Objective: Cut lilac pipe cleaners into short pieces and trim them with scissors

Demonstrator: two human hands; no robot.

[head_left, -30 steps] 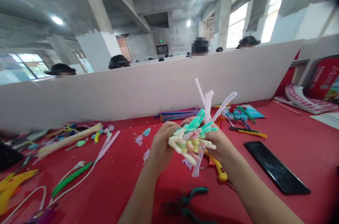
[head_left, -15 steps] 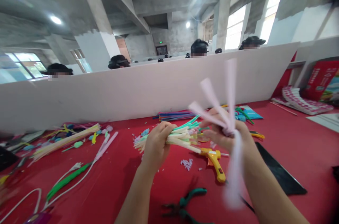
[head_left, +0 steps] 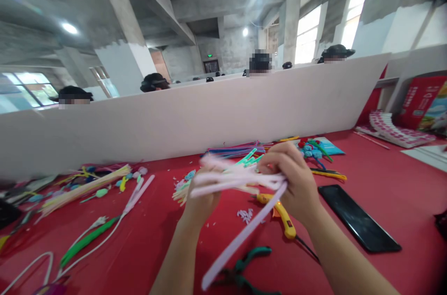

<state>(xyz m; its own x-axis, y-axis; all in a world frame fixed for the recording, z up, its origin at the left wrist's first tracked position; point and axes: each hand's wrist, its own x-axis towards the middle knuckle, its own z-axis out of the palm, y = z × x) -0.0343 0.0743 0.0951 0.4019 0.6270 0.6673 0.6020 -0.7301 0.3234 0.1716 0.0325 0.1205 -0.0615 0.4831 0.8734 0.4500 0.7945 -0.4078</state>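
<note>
Lilac fuzzy pipe cleaners point(head_left: 244, 232) are in my right hand point(head_left: 296, 176), its fingers closed on them where they join. One long stem hangs toward the lower left; the others reach left, blurred, across my left hand point(head_left: 201, 197). My left hand is closed round a bundle of cream and mint pipe cleaners point(head_left: 180, 195), whose ends stick out on both sides; its fingers are mostly hidden behind the lilac stems. Beneath my right hand lies a yellow glue gun point(head_left: 287, 226). Small lilac clippings point(head_left: 245, 215) lie left of it. Green-handled pliers point(head_left: 244, 264) are near the front edge.
A black phone point(head_left: 359, 218) lies at right. Blue and purple pipe cleaners point(head_left: 233, 150) lie along the white partition point(head_left: 181, 123). More cream stems point(head_left: 87, 190), a green piece point(head_left: 89, 241) and a white cable point(head_left: 30, 264) occupy the left. People's heads show beyond the partition.
My right hand has turned, swinging the lilac stems from pointing upward to pointing left across my left hand. The trailing stem now slants toward the lower left. My left hand has stayed nearly in place.
</note>
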